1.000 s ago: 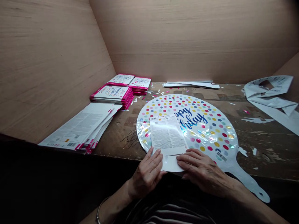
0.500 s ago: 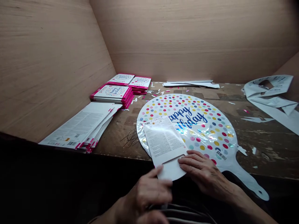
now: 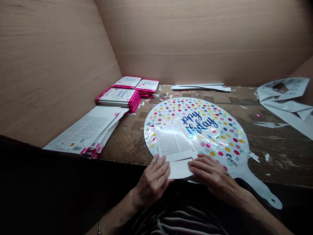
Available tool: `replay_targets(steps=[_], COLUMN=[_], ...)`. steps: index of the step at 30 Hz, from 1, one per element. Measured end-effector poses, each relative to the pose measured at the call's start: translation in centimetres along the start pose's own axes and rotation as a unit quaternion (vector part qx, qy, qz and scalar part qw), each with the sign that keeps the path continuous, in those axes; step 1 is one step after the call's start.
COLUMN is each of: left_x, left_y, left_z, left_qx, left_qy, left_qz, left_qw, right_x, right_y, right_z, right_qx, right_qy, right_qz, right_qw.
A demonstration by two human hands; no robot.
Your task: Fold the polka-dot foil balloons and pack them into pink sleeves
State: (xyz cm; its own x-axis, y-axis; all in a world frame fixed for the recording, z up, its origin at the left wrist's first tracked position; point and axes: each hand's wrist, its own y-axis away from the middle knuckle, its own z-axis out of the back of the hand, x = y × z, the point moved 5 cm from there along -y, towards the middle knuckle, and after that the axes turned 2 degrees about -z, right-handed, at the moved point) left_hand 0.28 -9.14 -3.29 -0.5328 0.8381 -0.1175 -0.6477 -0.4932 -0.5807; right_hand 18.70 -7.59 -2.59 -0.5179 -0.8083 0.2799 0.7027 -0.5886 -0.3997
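A white printed card sleeve [image 3: 174, 140] with a rounded flap lies over the lower left of a round, dotted foil balloon [image 3: 220, 130] with blue lettering. My left hand [image 3: 155, 178] grips the sleeve's lower left edge, its fingers together on top and the thumb hidden beneath. On the lower right edge, my right hand [image 3: 210, 171] holds the sleeve with its fingers pressed together. The balloon's tail hangs past the table's front edge at the right.
Pink-edged packs [image 3: 122, 95] stand in stacks at the back left, with fanned flat sleeves [image 3: 81, 130] before them. White strips [image 3: 200, 87] lie along the back wall. Crumpled white material [image 3: 283, 98] is at the right. Dark thin wires [image 3: 138, 143] and paper scraps lie on the table [image 3: 274, 166].
My left hand has moved up from below onto the sleeve's lower left edge. The sleeve has shifted slightly up and right and turned a little. My right hand stays at its right edge.
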Motion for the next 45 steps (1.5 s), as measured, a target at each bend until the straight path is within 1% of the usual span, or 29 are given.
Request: replay_targets(steps=[3,5,7,10,12,13,14,16,18,20,22,24,26,27,29,31,32,33,35,37,39,41,43,45], left_x=[0.5,0.8,1.2,1.9,2.1,2.2,2.2,2.1,1.7,1.2,0.2,-0.9,-1.8,-2.0,-2.3,-2.6,-2.7,-2.7,-2.6,-2.4,-2.1,-1.5,-0.7,0.3], left_y=[-0.8,-1.3,-1.6,-1.6,-1.6,-1.6,-1.5,-1.4,-1.1,-0.5,0.3,0.9,0.9,0.4,-1.5,-4.3,-5.9,-7.4,-10.4,-12.8,-14.7,-16.4,-17.8,-18.9], left_z=[0.5,0.9,1.1,0.7,0.1,-0.2,-0.4,-0.7,-0.5,0.0,0.5,0.9,1.3,1.8,2.9,4.5,5.3,6.0,7.1,8.0,8.9,9.6,10.1,10.3], left_qx=[-0.02,-0.036,-0.059,-0.065,-0.045,-0.029,-0.012,0.032,0.063,0.068,0.049,-0.002,-0.05,-0.07,-0.095,-0.114,-0.118,-0.11,-0.084,-0.061,-0.041,-0.013,0.018,0.045], left_qy=[0.03,0.055,0.061,0.009,-0.046,-0.064,-0.071,-0.051,-0.031,-0.035,-0.049,-0.063,-0.073,-0.077,-0.075,-0.063,-0.055,-0.049,-0.042,-0.032,0.0,0.049,0.093,0.137], left_qz=[0.03,0.064,0.112,0.175,0.18,0.169,0.154,0.129,0.121,0.122,0.086,0.026,-0.029,-0.047,-0.074,-0.097,-0.097,-0.091,-0.056,-0.017,0.017,0.066,0.124,0.177], left_qw=[0.999,0.996,0.99,0.982,0.982,0.983,0.985,0.99,0.99,0.99,0.994,0.998,0.996,0.993,0.99,0.987,0.987,0.989,0.994,0.997,0.999,0.997,0.988,0.974], right_x=[-0.5,-1.0,-1.5,-2.5,-3.0,-3.1,-3.1,-2.7,-2.0,-0.8,0.7,2.2,3.2,3.3,3.1,2.5,2.1,1.9,1.5,1.7,2.1,2.4,2.2,1.5], right_y=[-0.4,-0.9,-1.6,-2.8,-3.5,-3.9,-4.1,-4.4,-4.1,-3.4,-2.5,-1.8,-1.3,-1.2,-1.2,-1.6,-1.9,-2.2,-3.1,-4.2,-5.4,-6.6,-7.9,-9.2], right_z=[0.2,0.1,-0.2,-0.8,-1.1,-1.1,-1.1,-1.2,-1.5,-1.7,-1.9,-1.8,-1.4,-1.0,0.5,2.7,4.0,5.3,7.9,10.2,12.0,13.2,13.9,14.0], right_qx=[-0.005,-0.006,-0.003,0.011,0.013,0.009,0.004,0.001,0.002,-0.002,-0.026,-0.065,-0.108,-0.126,-0.153,-0.166,-0.169,-0.173,-0.181,-0.186,-0.184,-0.173,-0.13,-0.059], right_qy=[-0.021,-0.013,0.011,0.06,0.116,0.146,0.172,0.191,0.172,0.124,0.088,0.086,0.107,0.12,0.143,0.164,0.175,0.186,0.21,0.232,0.25,0.27,0.283,0.276], right_qz=[-0.028,-0.069,-0.123,-0.229,-0.285,-0.295,-0.292,-0.256,-0.211,-0.162,-0.107,-0.047,0.005,0.025,0.054,0.079,0.089,0.097,0.103,0.112,0.123,0.113,0.079,0.038], right_qw=[0.999,0.998,0.992,0.971,0.951,0.944,0.941,0.948,0.962,0.979,0.99,0.993,0.988,0.984,0.976,0.969,0.966,0.962,0.955,0.948,0.942,0.941,0.947,0.959])
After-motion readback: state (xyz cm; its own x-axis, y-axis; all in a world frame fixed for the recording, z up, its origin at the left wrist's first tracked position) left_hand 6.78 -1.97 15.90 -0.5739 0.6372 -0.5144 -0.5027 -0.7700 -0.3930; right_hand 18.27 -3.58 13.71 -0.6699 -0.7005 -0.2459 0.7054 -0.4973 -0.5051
